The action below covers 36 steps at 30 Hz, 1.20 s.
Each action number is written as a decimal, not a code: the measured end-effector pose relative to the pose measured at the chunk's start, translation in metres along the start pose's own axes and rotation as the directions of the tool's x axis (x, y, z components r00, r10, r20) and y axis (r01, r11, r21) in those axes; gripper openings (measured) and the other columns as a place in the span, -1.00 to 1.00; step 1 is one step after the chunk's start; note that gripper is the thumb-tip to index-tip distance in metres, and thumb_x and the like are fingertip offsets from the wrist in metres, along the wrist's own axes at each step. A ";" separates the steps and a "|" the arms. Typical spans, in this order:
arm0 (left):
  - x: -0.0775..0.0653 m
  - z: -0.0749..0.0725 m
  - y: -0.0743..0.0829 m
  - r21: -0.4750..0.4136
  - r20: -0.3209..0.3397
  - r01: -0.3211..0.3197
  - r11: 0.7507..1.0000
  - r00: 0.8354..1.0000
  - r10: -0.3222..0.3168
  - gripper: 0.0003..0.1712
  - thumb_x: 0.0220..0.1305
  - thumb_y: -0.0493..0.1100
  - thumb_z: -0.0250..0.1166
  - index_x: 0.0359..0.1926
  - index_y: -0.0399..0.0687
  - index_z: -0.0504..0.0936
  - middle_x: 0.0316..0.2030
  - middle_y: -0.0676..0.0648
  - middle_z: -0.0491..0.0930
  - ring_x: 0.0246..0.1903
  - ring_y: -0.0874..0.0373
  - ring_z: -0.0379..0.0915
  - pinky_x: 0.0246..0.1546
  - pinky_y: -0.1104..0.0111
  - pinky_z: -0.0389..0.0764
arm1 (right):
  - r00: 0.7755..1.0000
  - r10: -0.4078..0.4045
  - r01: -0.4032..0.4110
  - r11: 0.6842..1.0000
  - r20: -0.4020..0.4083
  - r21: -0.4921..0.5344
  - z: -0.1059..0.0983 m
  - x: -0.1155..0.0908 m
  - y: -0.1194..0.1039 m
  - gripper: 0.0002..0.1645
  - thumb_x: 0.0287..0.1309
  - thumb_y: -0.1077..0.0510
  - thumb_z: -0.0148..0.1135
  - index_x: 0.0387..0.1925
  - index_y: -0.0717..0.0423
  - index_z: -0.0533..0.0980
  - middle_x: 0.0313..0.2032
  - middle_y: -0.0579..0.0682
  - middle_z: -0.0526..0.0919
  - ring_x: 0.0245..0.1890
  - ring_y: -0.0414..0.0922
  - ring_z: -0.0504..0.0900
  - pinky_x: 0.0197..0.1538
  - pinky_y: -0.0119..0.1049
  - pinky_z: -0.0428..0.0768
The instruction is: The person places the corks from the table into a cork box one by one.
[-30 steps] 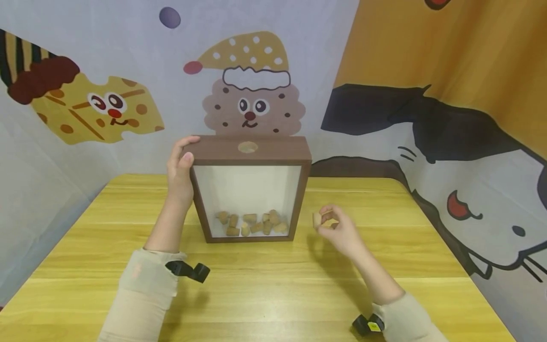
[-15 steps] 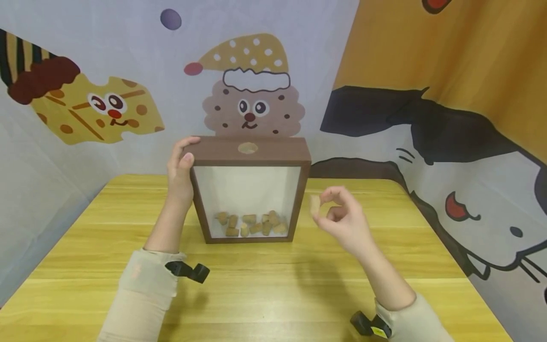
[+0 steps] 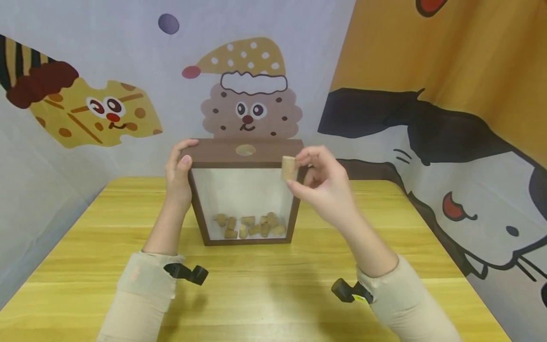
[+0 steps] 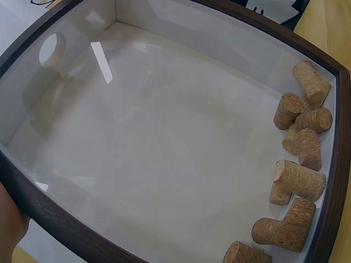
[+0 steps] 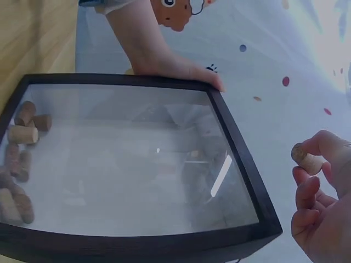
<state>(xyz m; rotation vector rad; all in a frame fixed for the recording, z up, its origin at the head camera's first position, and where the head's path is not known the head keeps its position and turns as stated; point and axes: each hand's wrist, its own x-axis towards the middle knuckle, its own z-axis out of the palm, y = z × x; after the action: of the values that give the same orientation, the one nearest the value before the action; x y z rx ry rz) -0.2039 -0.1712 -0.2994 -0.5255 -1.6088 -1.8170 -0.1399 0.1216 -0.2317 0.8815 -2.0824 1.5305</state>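
Observation:
A dark brown wooden shadow box [image 3: 269, 147] with a clear front stands upright on the table. Its top has a round hole [image 3: 245, 150], and several corks [image 4: 299, 179] lie along the bottom inside. My left hand [image 3: 178, 175] grips the box's upper left corner, thumb on the front edge and fingers over the top. Between thumb and fingertips, my right hand [image 3: 326, 185] pinches a single cork [image 3: 288, 168], held upright in front of the box's upper right corner. In the right wrist view this cork [image 5: 307, 159] is beyond the top side of the frame.
The box rests on a yellow wood-grain table [image 3: 256, 294]. Behind it hangs a cloth backdrop [image 3: 141, 61] printed with cartoon figures. Each wrist wears a small black camera, such as the left camera [image 3: 188, 273].
My right hand has risen and moved left with the cork, from beside the box's lower right to its upper right corner. The left hand keeps its grip on the box.

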 end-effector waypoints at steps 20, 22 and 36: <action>0.000 -0.001 -0.002 0.016 0.004 0.001 1.000 1.000 -0.001 -0.40 0.16 0.23 0.14 0.08 -0.04 0.56 0.20 -0.22 0.36 0.21 0.02 0.13 0.21 0.15 -0.07 | 0.995 -0.004 0.024 0.979 0.095 -0.203 0.034 0.079 -0.002 -0.57 0.02 0.28 0.40 -0.09 0.06 0.41 -0.25 -0.13 0.62 -0.65 -0.10 0.38 -0.54 -0.32 0.37; 0.000 -0.002 -0.002 0.016 0.005 0.001 1.000 1.000 -0.001 -0.40 0.16 0.23 0.14 0.08 -0.05 0.56 0.20 -0.21 0.36 0.22 0.02 0.12 0.22 0.14 -0.09 | 0.994 0.009 0.014 0.977 0.112 -0.211 0.037 0.082 -0.001 -0.57 0.02 0.27 0.39 -0.09 0.04 0.41 -0.26 -0.15 0.62 -0.65 -0.09 0.40 -0.54 -0.32 0.39; 0.001 0.000 -0.001 -0.019 -0.002 -0.006 1.000 1.000 0.006 -0.43 0.14 0.22 0.17 0.05 -0.01 0.58 0.15 -0.11 0.42 0.19 0.00 0.16 0.20 0.17 -0.05 | 0.970 0.121 -0.034 0.926 0.210 -0.375 0.044 0.090 0.004 -0.77 0.06 0.19 0.39 -0.27 0.00 0.50 -0.24 -0.18 0.61 -0.59 -0.17 0.47 -0.40 -0.32 0.45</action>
<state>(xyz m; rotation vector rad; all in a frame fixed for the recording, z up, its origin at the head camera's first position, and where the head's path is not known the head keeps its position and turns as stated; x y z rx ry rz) -0.2053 -0.1709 -0.2990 -0.5357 -1.5886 -1.8294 -0.2052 0.0579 -0.1898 0.8718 -2.4897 1.0521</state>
